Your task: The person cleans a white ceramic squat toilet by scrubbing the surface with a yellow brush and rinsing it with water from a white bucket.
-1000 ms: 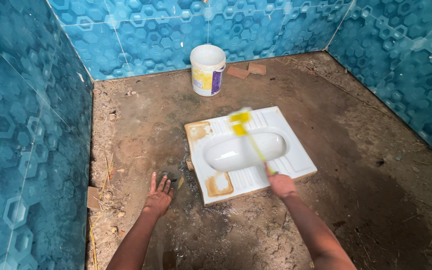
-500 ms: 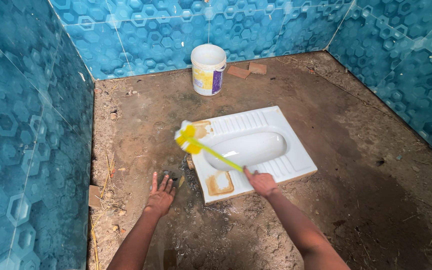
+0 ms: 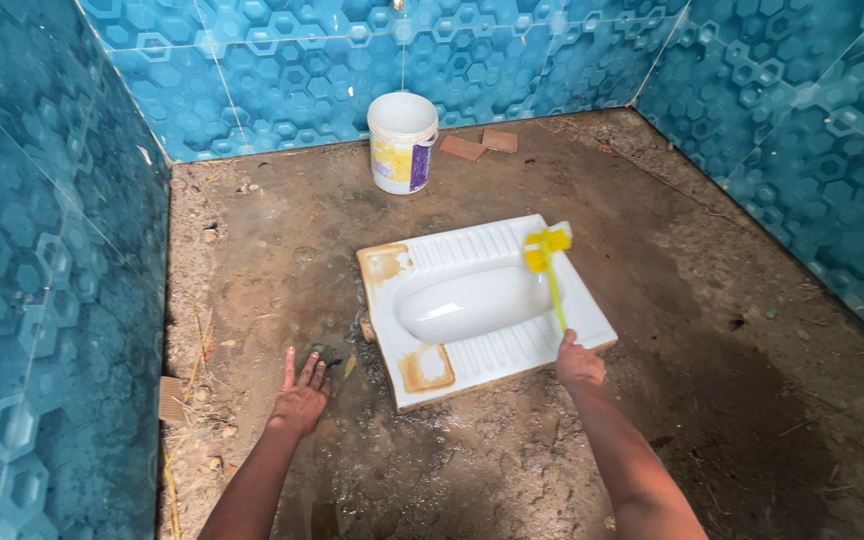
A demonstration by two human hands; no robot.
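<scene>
At frame centre, the right hand (image 3: 580, 364), arm stretched forward, has its fingers wrapped around a yellow brush (image 3: 550, 262) on the white squat toilet (image 3: 592, 318). The left hand (image 3: 299, 400) lies flat, fingers spread, on the dirt floor (image 3: 282, 250) at lower left.

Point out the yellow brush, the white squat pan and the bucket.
yellow brush (image 3: 546, 246): head view, on its bristle head.
white squat pan (image 3: 472, 302): head view, inside the bowl.
bucket (image 3: 398, 158): head view, on its front wall.
</scene>
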